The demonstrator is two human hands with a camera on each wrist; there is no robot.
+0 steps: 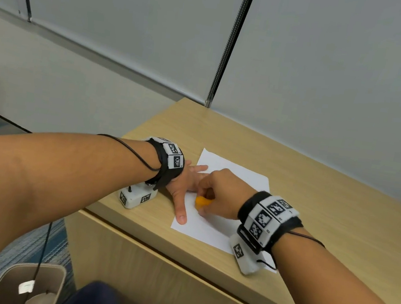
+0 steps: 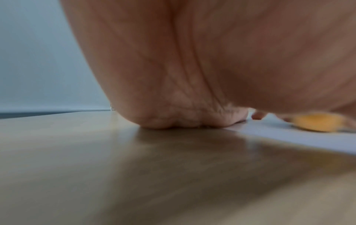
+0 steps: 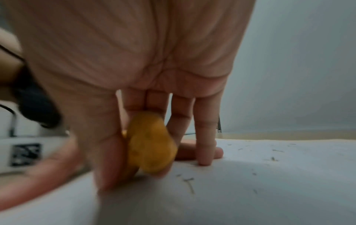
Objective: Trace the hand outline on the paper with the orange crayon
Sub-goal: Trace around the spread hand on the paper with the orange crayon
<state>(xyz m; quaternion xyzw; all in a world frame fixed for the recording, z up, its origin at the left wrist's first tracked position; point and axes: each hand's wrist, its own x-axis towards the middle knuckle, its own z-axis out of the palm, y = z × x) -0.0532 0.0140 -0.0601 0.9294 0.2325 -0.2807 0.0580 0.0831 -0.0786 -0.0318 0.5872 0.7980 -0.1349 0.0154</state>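
Note:
A white sheet of paper (image 1: 232,174) lies on the wooden cabinet top (image 1: 317,194). My left hand (image 1: 184,188) lies flat on the paper's left part, fingers spread, thumb pointing toward me. My right hand (image 1: 219,195) grips a chunky orange crayon (image 1: 203,201) and holds it against the paper beside the left thumb. In the right wrist view the orange crayon (image 3: 151,144) sits between thumb and fingers, with the paper (image 3: 250,190) below. The left wrist view shows the heel of my left hand (image 2: 192,76) resting on the wood and the crayon (image 2: 318,123) blurred at the right.
The cabinet top stands against a grey wall (image 1: 335,67). Its front edge (image 1: 155,243) runs close to the paper's near edge. A beige bin (image 1: 29,282) stands on the patterned floor at lower left. Small dark marks (image 3: 188,182) dot the paper.

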